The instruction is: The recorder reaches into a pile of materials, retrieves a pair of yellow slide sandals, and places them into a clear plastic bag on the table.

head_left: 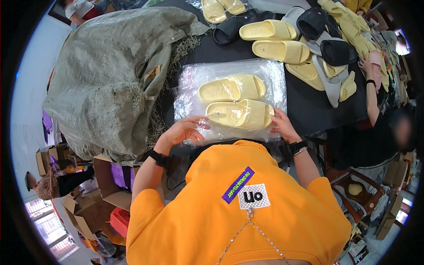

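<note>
Two pale yellow slide sandals lie side by side on a stack of clear plastic bags (pixel 187 79), their toes to the right. Glossy film seems to cover them, though I cannot tell whether both are fully inside a bag. My left hand (pixel 184 131) is open, fingers spread, at the heel end of the nearer slide (pixel 225 115) and over the plastic's near left edge. At that slide's toe is my right hand (pixel 284 127), its fingers and thumb apart and touching the toe or the film over it. Beyond lies the farther slide (pixel 227 90).
A big grey-green woven sack (pixel 106 84) covers the table's left side. Yellow, black and grey slides (pixel 276 51) are heaped at the back right of the black tabletop (pixel 309 106). A co-worker's hand (pixel 365 66) reaches in there, by a pink slide (pixel 375 59). Cardboard boxes (pixel 86 214) stand at lower left.
</note>
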`<state>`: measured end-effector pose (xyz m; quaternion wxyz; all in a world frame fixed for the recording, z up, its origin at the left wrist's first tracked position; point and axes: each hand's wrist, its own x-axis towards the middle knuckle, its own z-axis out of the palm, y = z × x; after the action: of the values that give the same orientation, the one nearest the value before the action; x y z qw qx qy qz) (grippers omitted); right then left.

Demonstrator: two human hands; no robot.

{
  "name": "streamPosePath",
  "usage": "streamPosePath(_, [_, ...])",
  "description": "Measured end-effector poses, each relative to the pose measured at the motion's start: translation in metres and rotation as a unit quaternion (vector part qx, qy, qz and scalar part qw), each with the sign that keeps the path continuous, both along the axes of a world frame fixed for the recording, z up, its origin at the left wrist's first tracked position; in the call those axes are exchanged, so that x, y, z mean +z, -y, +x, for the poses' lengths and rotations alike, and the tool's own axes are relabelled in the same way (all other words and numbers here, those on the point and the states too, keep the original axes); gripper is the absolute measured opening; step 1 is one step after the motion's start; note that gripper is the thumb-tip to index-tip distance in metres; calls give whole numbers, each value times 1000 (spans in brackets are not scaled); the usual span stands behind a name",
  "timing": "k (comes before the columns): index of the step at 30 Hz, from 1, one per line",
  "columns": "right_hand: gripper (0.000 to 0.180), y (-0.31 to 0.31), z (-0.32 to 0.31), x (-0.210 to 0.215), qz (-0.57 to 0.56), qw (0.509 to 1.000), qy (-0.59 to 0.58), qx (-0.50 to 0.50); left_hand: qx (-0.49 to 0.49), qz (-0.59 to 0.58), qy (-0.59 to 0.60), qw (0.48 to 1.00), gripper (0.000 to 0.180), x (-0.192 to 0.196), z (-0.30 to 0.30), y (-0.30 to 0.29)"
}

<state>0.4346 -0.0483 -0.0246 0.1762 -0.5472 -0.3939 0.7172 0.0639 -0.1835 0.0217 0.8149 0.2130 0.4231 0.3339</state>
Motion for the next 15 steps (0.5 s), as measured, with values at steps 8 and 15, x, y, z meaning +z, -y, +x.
streamPosePath(8, [48, -12, -1, -24, 149, 987, 9, 57, -92, 388, -535, 745, 45, -36, 29, -74])
streamPosePath(15, [47, -6, -6, -16, 57, 994, -67, -63, -164, 451, -691, 540, 59, -70, 62, -109])
